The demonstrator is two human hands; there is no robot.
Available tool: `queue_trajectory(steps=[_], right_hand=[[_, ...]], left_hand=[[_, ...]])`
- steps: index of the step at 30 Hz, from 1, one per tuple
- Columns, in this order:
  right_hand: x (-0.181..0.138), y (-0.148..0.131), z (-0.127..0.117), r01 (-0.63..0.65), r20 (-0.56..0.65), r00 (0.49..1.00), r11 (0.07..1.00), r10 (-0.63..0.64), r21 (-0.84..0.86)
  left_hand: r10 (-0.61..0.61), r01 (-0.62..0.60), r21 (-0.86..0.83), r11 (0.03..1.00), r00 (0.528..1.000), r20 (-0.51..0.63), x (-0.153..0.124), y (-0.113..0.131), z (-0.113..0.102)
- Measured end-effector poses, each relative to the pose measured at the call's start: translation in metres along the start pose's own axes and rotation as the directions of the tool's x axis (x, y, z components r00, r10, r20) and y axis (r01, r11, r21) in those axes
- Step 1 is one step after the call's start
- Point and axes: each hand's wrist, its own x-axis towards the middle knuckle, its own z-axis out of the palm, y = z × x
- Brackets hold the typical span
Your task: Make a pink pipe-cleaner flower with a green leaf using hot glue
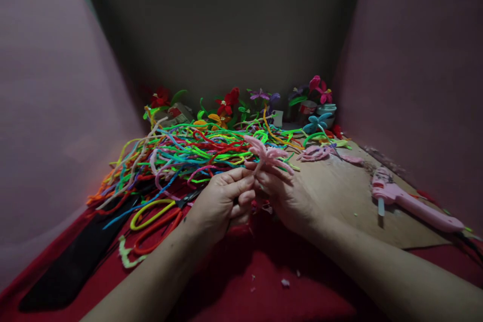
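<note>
Pink flower point(267, 155): where, and who's got it?

Mid-view, above the red-covered desk point(320, 287), petals up. Left hand point(230, 196) and right hand point(283, 193) meet at its base. Both grips closed down to a pinch on it, no gap I can see.

Why both, and so low?

My read: thin stem, soft petals. Pinching below steadies it without crushing the petals. Light's dim and fingers overlap, so can't tell which fingertips bear on it.

What's around?

Pipe-cleaner pile point(204, 148) just beyond the hands, spreading left. Scissors point(176, 205) beside the left hand, blades partly hidden. Glue gun point(418, 207) on the cardboard point(332, 196), right side, likely to keep drips off the cloth.

Anything in the way?

Pile crowds the far side. Loose pink petals point(316, 153) lie past the right hand. Red flower point(228, 103) further back.
</note>
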Motion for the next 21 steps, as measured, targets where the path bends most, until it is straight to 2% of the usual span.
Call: queue_trajectory(steps=[4,6,8,10,11,12,13,14,16,18,19,21], right_hand=[[0.001,-0.003,0.002,-0.093,0.066,0.994,0.99,0.087,0.102],[0.001,-0.005,0.003,-0.095,0.079,0.993,0.986,0.085,0.135],[0.0,-0.007,0.005,-0.08,0.072,0.995,0.985,0.07,0.152],[-0.001,-0.007,0.005,-0.069,0.051,0.997,0.987,0.062,0.147],[-0.001,-0.006,0.004,-0.063,0.036,0.998,0.989,0.058,0.137],[-0.001,-0.005,0.004,-0.058,0.02,0.998,0.991,0.056,0.124],[-0.002,-0.004,0.003,-0.049,0.001,0.999,0.992,0.049,0.113],[-0.002,-0.003,0.002,-0.043,-0.019,0.999,0.994,0.046,0.101],[-0.003,0.0,0.002,-0.058,-0.056,0.996,0.996,0.062,0.073],[-0.004,0.003,0.002,-0.086,-0.083,0.993,0.996,0.089,0.039],[-0.004,0.004,0.002,-0.091,-0.09,0.992,0.996,0.093,0.026],[-0.005,0.004,0.002,-0.079,-0.097,0.992,0.997,0.08,0.013]], left_hand=[[-0.038,0.043,-0.055,0.998,0.995,0.093,0.001,0.002,-0.003],[-0.049,0.053,-0.028,0.998,0.992,0.113,0.0,0.004,-0.002],[-0.036,0.028,0.104,0.994,0.996,0.076,-0.001,0.005,0.002],[0.092,-0.075,0.392,0.917,0.996,-0.023,-0.002,0.003,0.006],[0.215,-0.141,0.576,0.805,0.975,-0.061,-0.003,0.0,0.007],[0.359,-0.195,0.748,0.634,0.931,-0.061,-0.002,-0.004,0.007],[0.493,-0.226,0.88,0.419,0.87,-0.012,-0.001,-0.009,0.007],[0.583,-0.221,0.954,0.202,0.81,0.065,0.0,-0.014,0.005],[0.64,-0.152,0.98,-0.131,0.742,0.201,0.002,-0.022,0.0],[0.637,-0.11,0.941,-0.319,0.71,0.299,0.003,-0.027,-0.006],[0.633,-0.12,0.924,-0.363,0.697,0.339,0.004,-0.028,-0.008],[0.64,-0.19,0.913,-0.36,0.662,0.39,0.003,-0.027,-0.011]])
